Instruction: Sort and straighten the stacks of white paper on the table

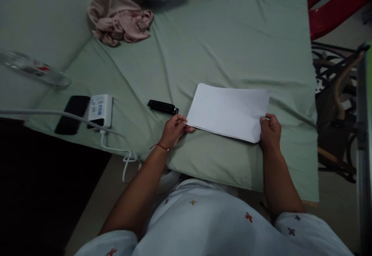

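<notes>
A stack of white paper sheets (228,110) lies on the pale green bedsheet (221,43) near its front edge. My left hand (174,129) pinches the stack's near left corner. My right hand (270,131) grips the near right corner, thumb on top. A thin red thread circles my left wrist. A small black stapler-like object (162,107) lies on the sheet just left of the paper, a little beyond my left hand.
A black phone (72,114) and a white power bank (100,110) with a white cable (116,143) lie at the left edge. A clear plastic bottle (31,68) lies further left. Pink cloth (120,19) sits at the back. Red chair (337,6) and dark furniture stand right.
</notes>
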`<action>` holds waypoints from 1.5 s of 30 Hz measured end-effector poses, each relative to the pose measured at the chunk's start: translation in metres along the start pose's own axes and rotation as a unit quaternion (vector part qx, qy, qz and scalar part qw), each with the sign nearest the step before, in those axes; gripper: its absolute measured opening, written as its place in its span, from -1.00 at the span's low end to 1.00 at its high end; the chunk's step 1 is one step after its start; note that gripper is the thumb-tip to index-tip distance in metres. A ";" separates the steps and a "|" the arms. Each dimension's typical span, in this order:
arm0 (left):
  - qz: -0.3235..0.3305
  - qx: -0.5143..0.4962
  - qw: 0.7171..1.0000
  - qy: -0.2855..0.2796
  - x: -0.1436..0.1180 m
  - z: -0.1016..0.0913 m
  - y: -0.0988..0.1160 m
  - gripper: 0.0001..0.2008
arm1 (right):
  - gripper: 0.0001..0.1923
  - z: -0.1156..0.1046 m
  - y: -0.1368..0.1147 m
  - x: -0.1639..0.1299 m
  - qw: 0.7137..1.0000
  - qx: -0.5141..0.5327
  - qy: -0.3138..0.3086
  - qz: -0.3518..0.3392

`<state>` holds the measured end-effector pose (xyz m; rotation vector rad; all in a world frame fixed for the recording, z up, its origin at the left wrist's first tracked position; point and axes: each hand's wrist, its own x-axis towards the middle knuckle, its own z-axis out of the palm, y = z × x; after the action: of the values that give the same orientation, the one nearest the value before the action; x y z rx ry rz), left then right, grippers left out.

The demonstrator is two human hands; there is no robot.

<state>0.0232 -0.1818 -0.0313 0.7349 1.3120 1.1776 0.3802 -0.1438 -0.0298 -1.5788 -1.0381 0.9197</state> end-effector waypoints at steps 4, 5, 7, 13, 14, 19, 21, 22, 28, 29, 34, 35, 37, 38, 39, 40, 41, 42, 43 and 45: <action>0.003 0.001 1.000 0.005 0.000 0.002 0.001 -0.59 | -0.70 -0.001 0.000 0.000 1.000 0.003 -0.006 -0.005; 0.005 -0.001 1.000 0.009 0.000 0.003 0.001 -0.57 | -0.71 -0.001 0.001 0.000 1.000 0.004 -0.006 -0.006; 0.007 -0.005 1.000 0.012 0.000 0.005 0.002 -0.53 | -0.71 -0.001 0.001 0.000 1.000 0.005 -0.005 -0.007; -0.011 -0.007 1.000 -0.015 -0.003 0.005 0.013 -0.57 | -0.69 -0.001 0.004 0.001 1.000 0.019 -0.003 -0.003; -0.022 -0.009 1.000 -0.019 -0.003 0.005 0.015 -0.58 | -0.69 -0.001 0.005 0.001 1.000 0.022 -0.003 -0.002; -0.120 -0.034 0.992 -0.013 -0.003 0.004 0.024 -0.72 | -0.67 -0.001 0.007 0.002 0.999 0.030 0.006 0.013; -0.159 -0.049 0.986 -0.001 -0.004 0.006 0.025 -0.79 | -0.66 -0.001 0.006 0.002 0.999 0.034 0.017 0.018; -0.172 -0.055 0.984 0.003 -0.004 0.007 0.026 -0.82 | -0.66 0.000 0.005 0.002 0.999 0.035 0.022 0.020; -0.186 -0.065 0.980 0.009 -0.005 0.010 0.024 -0.89 | -0.68 0.003 -0.003 0.003 0.997 -0.044 0.058 0.042; -0.183 -0.063 0.981 0.007 -0.005 0.010 0.023 -0.89 | -0.69 0.004 -0.003 0.003 0.996 -0.060 0.059 0.042; -0.160 -0.055 0.986 -0.002 -0.005 0.006 0.017 -0.87 | -0.72 0.002 -0.001 0.005 0.996 -0.057 0.049 0.048; -0.155 -0.054 0.986 -0.007 -0.005 0.005 0.015 -0.86 | -0.73 0.001 0.000 0.006 0.996 -0.053 0.053 0.047; -0.146 -0.050 0.988 -0.020 -0.004 0.003 0.012 -0.84 | -0.74 0.001 0.002 0.007 0.996 -0.051 0.062 0.042; -0.141 -0.047 0.989 -0.026 -0.004 0.002 0.011 -0.83 | -0.74 0.000 0.002 0.007 0.996 -0.051 0.067 0.037; -0.138 -0.042 0.989 -0.029 -0.004 0.001 0.010 -0.82 | -0.75 0.000 0.002 0.007 0.995 -0.052 0.073 0.032; -0.135 -0.039 0.990 -0.030 -0.004 0.001 0.009 -0.82 | -0.77 0.000 0.002 0.008 0.995 -0.053 0.078 0.027; -0.134 -0.036 0.990 -0.028 -0.004 0.001 0.009 -0.82 | -0.78 0.001 0.002 0.008 0.995 -0.055 0.083 0.023; -0.134 -0.035 0.990 -0.026 -0.004 0.001 0.009 -0.82 | -0.79 0.001 0.001 0.008 0.994 -0.055 0.088 0.022; -0.134 -0.036 0.990 -0.023 -0.004 0.001 0.009 -0.82 | -0.80 0.001 0.001 0.008 0.994 -0.056 0.092 0.022; -0.134 -0.040 0.990 -0.021 -0.005 0.001 0.010 -0.81 | -0.81 0.002 0.002 0.008 0.994 -0.056 0.088 0.026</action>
<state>0.0228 -0.1834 -0.0202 0.5040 1.2759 0.9858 0.3817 -0.1365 -0.0322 -1.7547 -0.9417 0.7521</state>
